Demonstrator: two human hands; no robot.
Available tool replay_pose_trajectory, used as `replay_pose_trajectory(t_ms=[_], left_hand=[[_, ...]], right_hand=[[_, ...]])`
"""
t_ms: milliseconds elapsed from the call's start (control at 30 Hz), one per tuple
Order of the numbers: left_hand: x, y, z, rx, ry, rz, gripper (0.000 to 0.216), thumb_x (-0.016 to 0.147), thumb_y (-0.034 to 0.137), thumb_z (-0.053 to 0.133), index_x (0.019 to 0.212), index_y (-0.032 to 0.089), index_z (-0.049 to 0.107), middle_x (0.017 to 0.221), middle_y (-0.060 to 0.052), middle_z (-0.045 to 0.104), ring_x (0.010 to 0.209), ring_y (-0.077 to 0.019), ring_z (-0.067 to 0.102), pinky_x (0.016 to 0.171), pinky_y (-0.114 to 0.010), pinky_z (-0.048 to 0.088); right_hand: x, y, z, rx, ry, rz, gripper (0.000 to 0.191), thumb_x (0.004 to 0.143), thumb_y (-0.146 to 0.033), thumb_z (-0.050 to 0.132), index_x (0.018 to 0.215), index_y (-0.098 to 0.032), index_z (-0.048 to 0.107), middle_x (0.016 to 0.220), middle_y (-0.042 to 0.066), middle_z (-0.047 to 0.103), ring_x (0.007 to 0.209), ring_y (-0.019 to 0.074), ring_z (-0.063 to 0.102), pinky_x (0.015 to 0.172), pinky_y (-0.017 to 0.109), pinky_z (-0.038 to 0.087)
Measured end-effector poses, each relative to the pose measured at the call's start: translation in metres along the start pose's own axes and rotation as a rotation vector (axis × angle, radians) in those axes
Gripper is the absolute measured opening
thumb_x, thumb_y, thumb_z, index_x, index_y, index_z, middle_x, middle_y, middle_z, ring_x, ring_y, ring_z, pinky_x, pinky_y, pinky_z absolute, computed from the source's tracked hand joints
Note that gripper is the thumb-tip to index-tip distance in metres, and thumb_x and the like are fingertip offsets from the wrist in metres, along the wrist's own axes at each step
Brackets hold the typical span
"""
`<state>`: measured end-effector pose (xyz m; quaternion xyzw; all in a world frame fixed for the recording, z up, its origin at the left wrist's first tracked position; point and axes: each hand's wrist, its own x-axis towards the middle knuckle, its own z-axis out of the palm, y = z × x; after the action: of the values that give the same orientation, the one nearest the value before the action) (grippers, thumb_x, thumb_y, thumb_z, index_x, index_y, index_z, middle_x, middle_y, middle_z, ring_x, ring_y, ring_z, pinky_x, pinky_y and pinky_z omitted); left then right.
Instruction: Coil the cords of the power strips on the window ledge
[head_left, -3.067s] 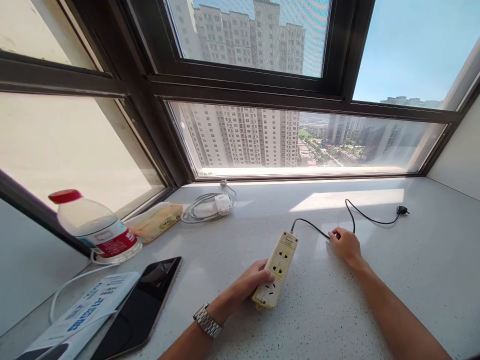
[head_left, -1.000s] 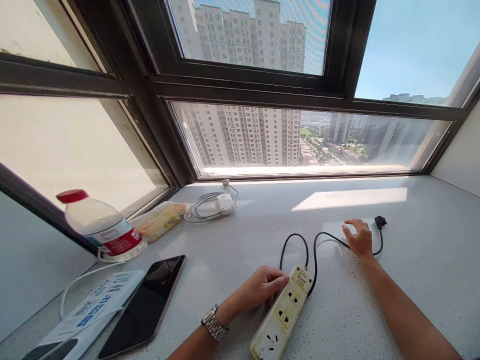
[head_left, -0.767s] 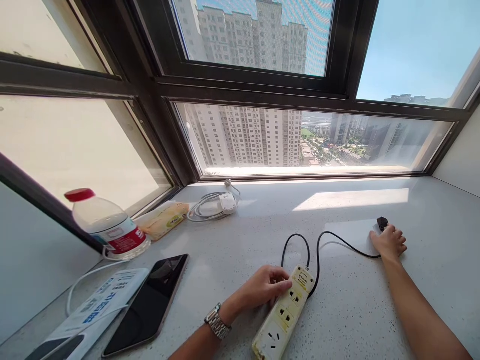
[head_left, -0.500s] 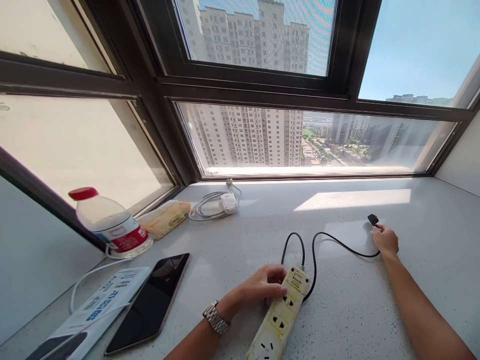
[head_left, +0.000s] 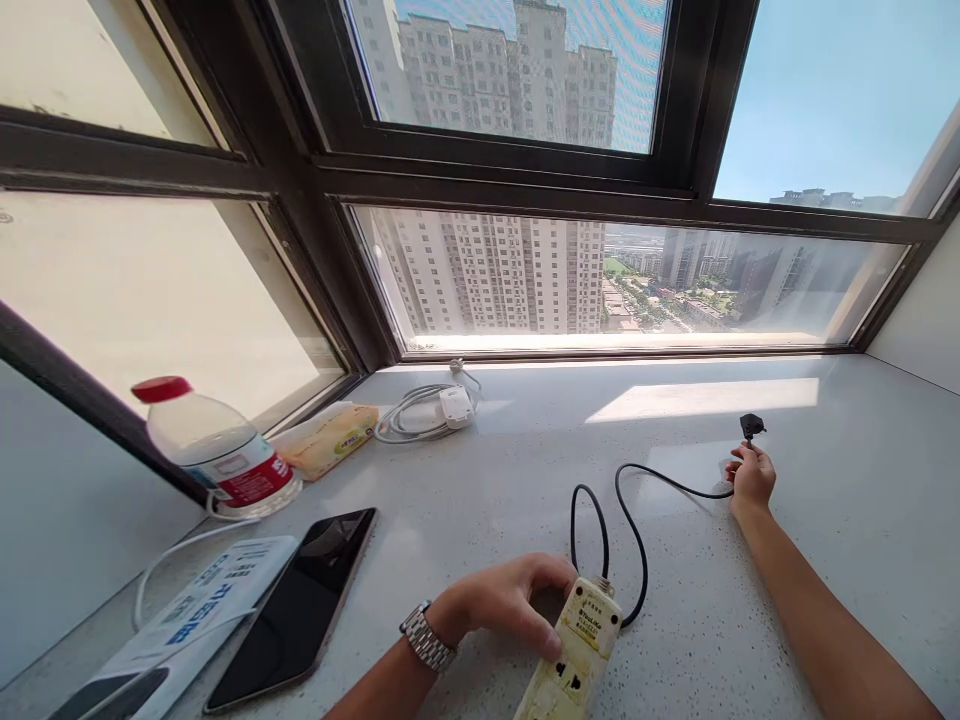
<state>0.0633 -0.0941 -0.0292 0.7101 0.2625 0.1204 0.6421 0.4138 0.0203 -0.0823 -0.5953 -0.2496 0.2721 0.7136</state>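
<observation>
A yellowed power strip (head_left: 574, 660) runs out of the bottom of the head view. My left hand (head_left: 517, 605), with a metal watch (head_left: 427, 637) on its wrist, grips the strip's left edge, thumb on top and fingers curled behind. From the strip's far end a black cord (head_left: 637, 540) loops up and bends away to the right. Its black plug (head_left: 752, 427) points up, raised at the right. My right hand (head_left: 752, 480) pinches the cord just below the plug, fingers closed.
At left lie a black phone (head_left: 296, 605), a white printed box (head_left: 199, 610) and a plastic bottle (head_left: 240, 465) with a red cap. Behind them are a tissue pack (head_left: 334, 440) and a coiled white cable with adapter (head_left: 455, 407). Windows edge the speckled white sill (head_left: 510, 480).
The power strip has shifted down and slightly right with my left hand. My right hand has moved a little left and turned the plug more upright.
</observation>
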Motion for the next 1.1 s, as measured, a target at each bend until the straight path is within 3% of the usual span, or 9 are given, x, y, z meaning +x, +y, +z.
replay_pose_trajectory(t_ms=[167, 267, 367, 433, 633, 767, 867, 967, 1100], left_hand=[[0.011, -0.006, 0.014, 0.219, 0.244, -0.095, 0.028, 0.065, 0.042, 0.07, 0.069, 0.015, 0.063, 0.075, -0.001, 0.055, 0.073, -0.0158, 0.048, 0.064, -0.025, 0.036], [0.018, -0.014, 0.02, 0.33, 0.428, -0.115, 0.026, 0.065, 0.033, 0.069, 0.063, 0.016, 0.05, 0.068, 0.002, 0.046, 0.067, -0.0119, 0.039, 0.059, -0.024, 0.03], [0.023, -0.016, 0.022, 0.388, 0.551, -0.103, 0.032, 0.064, 0.03, 0.069, 0.062, 0.017, 0.04, 0.065, 0.004, 0.039, 0.062, -0.0103, 0.031, 0.055, -0.023, 0.025], [0.025, -0.012, 0.023, 0.381, 0.586, -0.062, 0.032, 0.066, 0.037, 0.071, 0.068, 0.017, 0.046, 0.068, 0.003, 0.042, 0.063, -0.0112, 0.034, 0.055, -0.024, 0.028], [0.052, 0.006, 0.035, 0.104, 0.883, 0.225, 0.047, 0.087, 0.059, 0.04, 0.088, 0.017, 0.061, 0.087, -0.008, 0.058, 0.076, -0.0181, 0.049, 0.069, -0.03, 0.041], [0.07, 0.024, 0.036, -0.315, 1.002, 0.346, 0.044, 0.084, 0.06, 0.05, 0.083, 0.017, 0.06, 0.09, -0.008, 0.061, 0.083, -0.0183, 0.053, 0.074, -0.029, 0.044], [0.069, 0.051, 0.024, -0.565, 0.993, 0.527, 0.04, 0.078, 0.055, 0.064, 0.073, 0.017, 0.055, 0.071, -0.002, 0.056, 0.078, -0.0169, 0.057, 0.075, -0.029, 0.047], [0.052, 0.081, 0.002, -0.699, 1.026, 0.722, 0.034, 0.08, 0.047, 0.066, 0.072, 0.017, 0.052, 0.055, 0.006, 0.04, 0.053, -0.01, 0.048, 0.06, -0.025, 0.048], [0.023, 0.109, -0.024, -0.751, 1.19, 0.892, 0.029, 0.089, 0.036, 0.059, 0.07, 0.016, 0.05, 0.052, 0.007, 0.03, 0.039, -0.0046, 0.028, 0.037, -0.017, 0.028]], right_hand=[[-0.027, -0.015, 0.007, 0.163, -0.121, -0.115, 0.049, 0.073, -0.037, 0.056, 0.118, -0.021, 0.045, 0.105, 0.006, 0.057, 0.061, 0.0104, 0.057, 0.043, 0.021, 0.043], [-0.054, -0.025, 0.009, 0.152, -0.277, -0.292, 0.043, 0.083, -0.039, 0.048, 0.122, -0.02, 0.048, 0.094, 0.004, 0.06, 0.055, 0.0096, 0.053, 0.046, 0.024, 0.044], [-0.089, -0.027, 0.012, 0.053, -0.501, -0.444, 0.031, 0.09, -0.04, 0.043, 0.109, -0.018, 0.056, 0.062, -0.004, 0.051, 0.042, 0.0088, 0.04, 0.042, 0.023, 0.037], [-0.113, -0.024, 0.015, -0.052, -0.655, -0.537, 0.024, 0.091, -0.039, 0.044, 0.091, -0.019, 0.058, 0.05, -0.007, 0.04, 0.039, 0.0086, 0.033, 0.039, 0.022, 0.03], [-0.161, -0.013, 0.027, -0.233, -0.962, -0.768, 0.028, 0.092, -0.035, 0.042, 0.071, -0.021, 0.051, 0.052, -0.003, 0.047, 0.044, 0.0089, 0.038, 0.045, 0.023, 0.029], [-0.161, -0.012, 0.031, -0.243, -1.039, -0.802, 0.034, 0.092, -0.035, 0.042, 0.061, -0.021, 0.04, 0.048, -0.005, 0.038, 0.042, 0.0079, 0.03, 0.044, 0.022, 0.023], [-0.146, -0.013, 0.032, -0.308, -1.097, -0.846, 0.04, 0.091, -0.039, 0.044, 0.057, -0.021, 0.037, 0.047, -0.005, 0.034, 0.043, 0.0081, 0.027, 0.045, 0.023, 0.022], [-0.121, -0.013, 0.033, -0.349, -1.09, -0.78, 0.047, 0.09, -0.051, 0.045, 0.054, -0.02, 0.04, 0.047, -0.004, 0.034, 0.043, 0.0081, 0.027, 0.044, 0.023, 0.021], [-0.085, -0.015, 0.031, -0.263, -1.006, -0.558, 0.053, 0.081, -0.063, 0.051, 0.052, -0.02, 0.042, 0.046, -0.005, 0.031, 0.043, 0.0073, 0.024, 0.042, 0.022, 0.023]])
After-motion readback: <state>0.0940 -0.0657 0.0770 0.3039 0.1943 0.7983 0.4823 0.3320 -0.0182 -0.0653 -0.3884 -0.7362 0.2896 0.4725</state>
